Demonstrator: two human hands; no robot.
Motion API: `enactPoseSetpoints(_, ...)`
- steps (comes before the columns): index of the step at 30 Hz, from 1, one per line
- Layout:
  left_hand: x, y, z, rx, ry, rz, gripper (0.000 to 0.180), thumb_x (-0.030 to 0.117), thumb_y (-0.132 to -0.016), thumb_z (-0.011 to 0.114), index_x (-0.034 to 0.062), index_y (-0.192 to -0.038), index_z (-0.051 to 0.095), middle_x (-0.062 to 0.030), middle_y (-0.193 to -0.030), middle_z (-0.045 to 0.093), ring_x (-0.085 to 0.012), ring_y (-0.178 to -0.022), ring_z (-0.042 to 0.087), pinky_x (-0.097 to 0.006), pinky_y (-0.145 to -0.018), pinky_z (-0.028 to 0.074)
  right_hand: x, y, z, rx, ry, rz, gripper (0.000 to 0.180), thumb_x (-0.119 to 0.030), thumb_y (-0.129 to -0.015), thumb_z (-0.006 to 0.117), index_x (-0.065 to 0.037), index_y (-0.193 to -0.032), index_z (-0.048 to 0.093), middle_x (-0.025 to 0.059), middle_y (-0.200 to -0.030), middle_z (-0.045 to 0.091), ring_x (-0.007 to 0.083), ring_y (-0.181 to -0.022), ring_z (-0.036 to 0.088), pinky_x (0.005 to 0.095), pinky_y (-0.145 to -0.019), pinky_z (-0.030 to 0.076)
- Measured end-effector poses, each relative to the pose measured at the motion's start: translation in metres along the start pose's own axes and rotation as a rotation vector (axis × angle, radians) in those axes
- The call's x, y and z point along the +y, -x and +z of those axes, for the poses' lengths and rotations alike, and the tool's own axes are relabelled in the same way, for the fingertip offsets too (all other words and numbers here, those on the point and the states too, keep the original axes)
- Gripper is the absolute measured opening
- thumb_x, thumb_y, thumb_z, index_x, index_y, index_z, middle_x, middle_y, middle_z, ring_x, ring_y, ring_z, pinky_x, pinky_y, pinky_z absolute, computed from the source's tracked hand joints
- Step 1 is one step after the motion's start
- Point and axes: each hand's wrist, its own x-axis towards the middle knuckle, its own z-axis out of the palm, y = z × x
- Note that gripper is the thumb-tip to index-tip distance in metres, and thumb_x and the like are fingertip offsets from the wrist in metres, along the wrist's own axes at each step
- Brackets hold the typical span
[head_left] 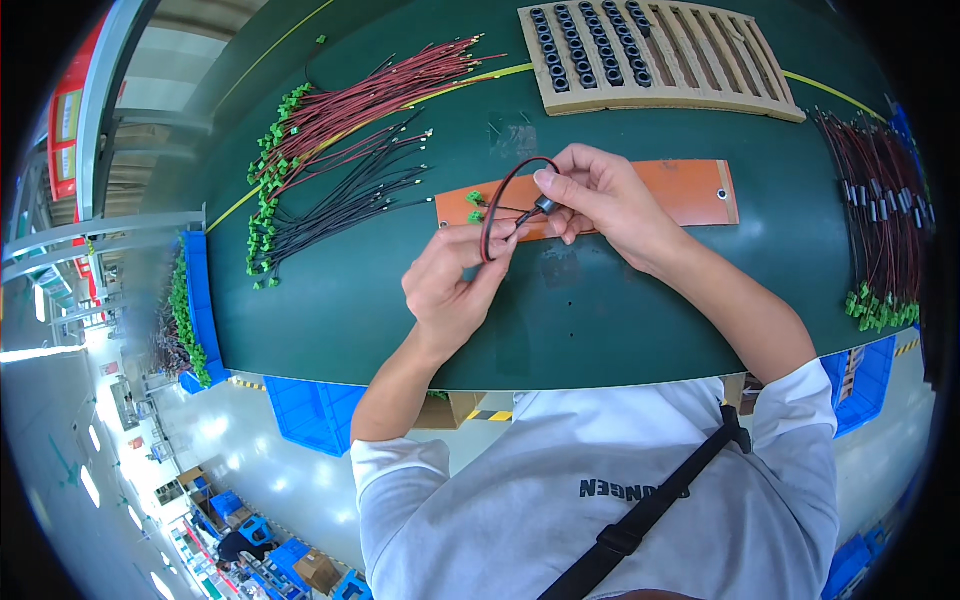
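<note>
Over the orange board (685, 190), my two hands hold one red-and-black cable with a short black cylindrical connector (546, 204). My right hand (605, 200) is closed, thumb and fingers pinching around the connector. My left hand (455, 275) pinches the wires (489, 228) just below and left of it. The wire curves up in a loop between the hands. Small green terminal plugs (475, 206) show at the board's left part, beside my left hand. My fingers partly hide the connector and the wire ends.
Red wires (380, 95) and black wires (345, 205) with green plugs lie fanned at the left. A slotted tan tray (575, 100), holding rows of black cylindrical parts, stands at the back. Cables with black connectors (885, 205) are bundled at the right. Blue bins (310, 410) sit below the table's front edge.
</note>
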Motion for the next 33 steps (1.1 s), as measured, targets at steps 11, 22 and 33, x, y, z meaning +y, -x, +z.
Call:
enactPoseSetpoints(11,-0.001,-0.004,0.003,0.016,-0.151,0.227,0.023,-0.012,-0.077,0.083,-0.0015,-0.088,0.066,-0.0164,-0.095,0.075,-0.0278,-0.087,0.077,-0.037,-0.078,0.063,0.002,0.001,-0.001,0.009,0.002,-0.037,0.021,-0.023,-0.103,0.067,-0.007,-0.1,0.053,0.0056,-0.083,0.066,0.009,-0.068,0.064,0.024,-0.057,0.052)
enactPoseSetpoints(22,-0.008,-0.013,0.01,0.015,-0.106,0.163,0.022,-0.011,-0.076,0.083,0.0,-0.088,0.068,-0.0143,-0.094,0.077,-0.0276,-0.089,0.076,-0.037,-0.079,0.06,0.003,0.0,-0.001,0.01,-0.006,-0.06,0.03,-0.027,-0.1,0.072,-0.003,-0.099,0.054,0.006,-0.08,0.067,0.0096,-0.066,0.065,0.0238,-0.055,0.051)
enactPoseSetpoints(33,-0.008,-0.013,0.011,-0.019,0.083,-0.037,0.017,-0.009,-0.079,0.081,-0.0001,-0.085,0.068,-0.0172,-0.102,0.077,-0.029,-0.101,0.074,-0.038,-0.086,0.061,0.004,-0.001,-0.001,0.028,0.003,-0.11,0.026,-0.022,-0.099,0.074,-0.005,-0.098,0.054,0.0043,-0.077,0.065,0.008,-0.062,0.062,0.0233,-0.05,0.047)
